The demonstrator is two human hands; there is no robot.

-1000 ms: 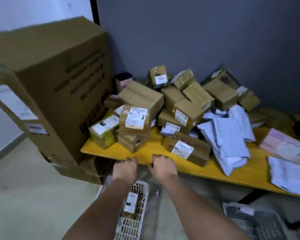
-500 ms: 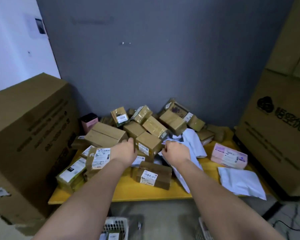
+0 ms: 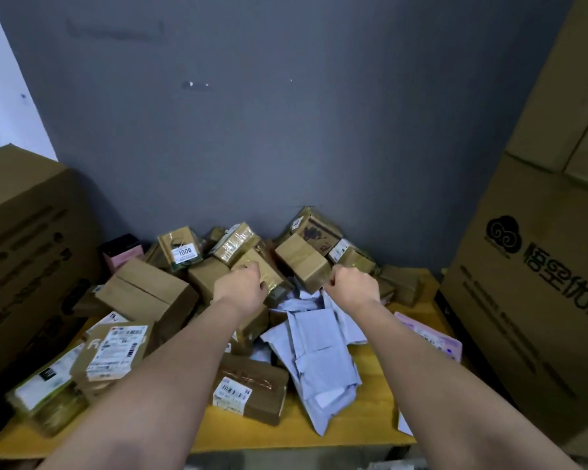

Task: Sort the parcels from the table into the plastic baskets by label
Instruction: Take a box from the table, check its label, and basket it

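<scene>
Yellow table [image 3: 370, 425] — left hand [image 3: 241, 288] on parcel [image 3: 263, 271]

A: Where can a hand go?

B: The yellow table [image 3: 381, 418] has bare wood at 5 o'clock, along the front edge. There is more bare wood at 3 o'clock, by the back right corner.

A: What is in the way?

B: A heap of brown boxes [image 3: 302, 262] fills the back, at 12 o'clock, right up to the grey wall [image 3: 286, 130]. White bags [image 3: 319, 351] lie in the middle. A flat brown box [image 3: 252, 388] sits near the front, at 6 o'clock.

A: And the sides?

B: A big box [image 3: 31, 249] stands at 9 o'clock. Tall boxes [image 3: 540, 266] stand at 3 o'clock. They close in both ends of the table.

A: And above?

B: Open air over the heap.
</scene>
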